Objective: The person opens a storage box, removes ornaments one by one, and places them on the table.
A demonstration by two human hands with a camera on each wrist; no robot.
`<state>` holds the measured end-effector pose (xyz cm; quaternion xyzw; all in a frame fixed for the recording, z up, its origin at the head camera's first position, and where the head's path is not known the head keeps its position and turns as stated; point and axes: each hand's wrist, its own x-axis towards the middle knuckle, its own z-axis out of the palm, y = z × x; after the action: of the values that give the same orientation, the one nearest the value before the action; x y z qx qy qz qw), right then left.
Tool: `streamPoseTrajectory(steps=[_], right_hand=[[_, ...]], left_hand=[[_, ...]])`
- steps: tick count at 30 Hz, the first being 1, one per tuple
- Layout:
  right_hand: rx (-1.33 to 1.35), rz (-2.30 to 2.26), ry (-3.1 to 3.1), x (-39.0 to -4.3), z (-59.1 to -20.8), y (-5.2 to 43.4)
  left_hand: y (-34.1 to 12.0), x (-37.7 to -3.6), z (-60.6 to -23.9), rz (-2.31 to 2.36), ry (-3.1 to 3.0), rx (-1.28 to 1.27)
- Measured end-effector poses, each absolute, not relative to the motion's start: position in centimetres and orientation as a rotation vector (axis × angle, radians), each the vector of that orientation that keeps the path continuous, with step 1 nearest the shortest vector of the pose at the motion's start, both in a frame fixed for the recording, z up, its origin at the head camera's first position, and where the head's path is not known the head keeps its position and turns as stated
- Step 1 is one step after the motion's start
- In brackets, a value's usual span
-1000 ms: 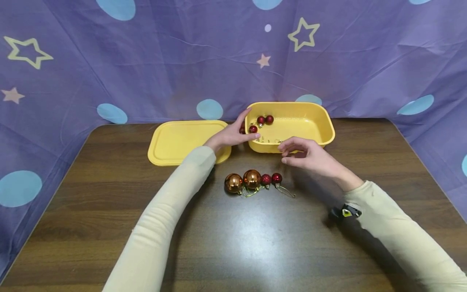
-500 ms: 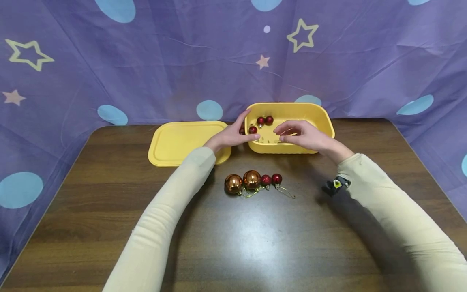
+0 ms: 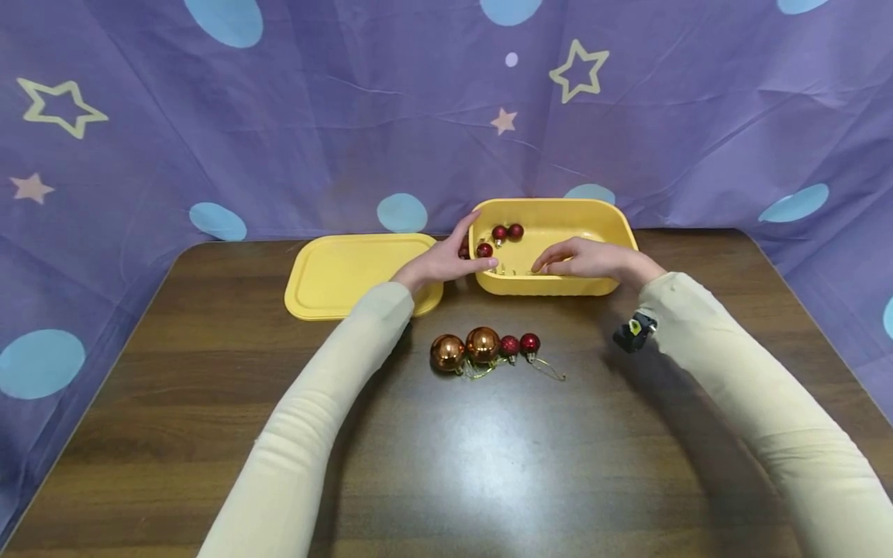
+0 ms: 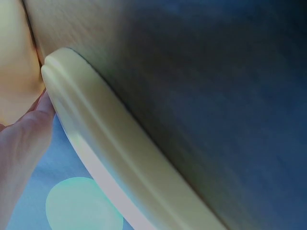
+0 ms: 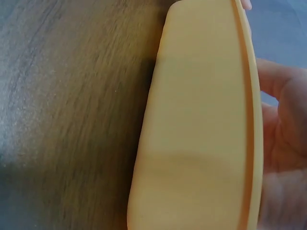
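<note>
Nowhere on the yellow tub (image 3: 617, 232), its lid (image 3: 349, 271) or the ornaments can any brand, label or writing be read; the only patterned surface is the purple backdrop cloth (image 3: 279, 132) with its stars and pale blue dots. On the dark wooden table (image 3: 488, 465), the tub stands at the far edge, with the lid lying flat just to its left. The left hand (image 3: 446, 260) rests against the tub's left end, thumb hooked over the rim and fingers stretched up along the outside wall, so it holds the tub steady. The right hand (image 3: 589, 260) reaches over the near wall into the tub, its fingers loosely extended and low over the floor, near some thin gold hanger loops (image 3: 512, 270) lying there; whether the fingertips pinch anything cannot be told (the wrist views show only the tub's wall, the lid's edge and bits of palm). Three small red baubles (image 3: 498, 236) sit in the tub's far left corner, well apart from the right fingertips and just beside the left thumb. Nearer the person, four ornaments lie in a touching row: two copper balls (image 3: 466, 349) and two small red balls (image 3: 519, 344), with gold strings trailing right.
</note>
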<state>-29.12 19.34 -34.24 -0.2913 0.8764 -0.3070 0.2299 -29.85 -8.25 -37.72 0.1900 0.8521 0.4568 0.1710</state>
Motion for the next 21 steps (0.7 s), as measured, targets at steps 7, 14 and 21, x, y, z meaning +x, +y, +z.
streamPoseTrajectory(steps=[7, 14, 21], right_hand=[[-0.747, -0.904, 2.322, -29.7, -34.7, 18.8], [-0.691, -0.996, 2.204, -30.1, -35.2, 18.9], [-0.657, -1.164, 2.158, -30.4, -35.8, 19.4]], left_hand=[[-8.3, -29.8, -37.7, 1.293, 2.419, 0.540], [-8.1, -29.7, -37.7, 1.323, 2.403, 0.563], [-8.1, -29.7, -37.6, 1.312, 2.408, 0.562]])
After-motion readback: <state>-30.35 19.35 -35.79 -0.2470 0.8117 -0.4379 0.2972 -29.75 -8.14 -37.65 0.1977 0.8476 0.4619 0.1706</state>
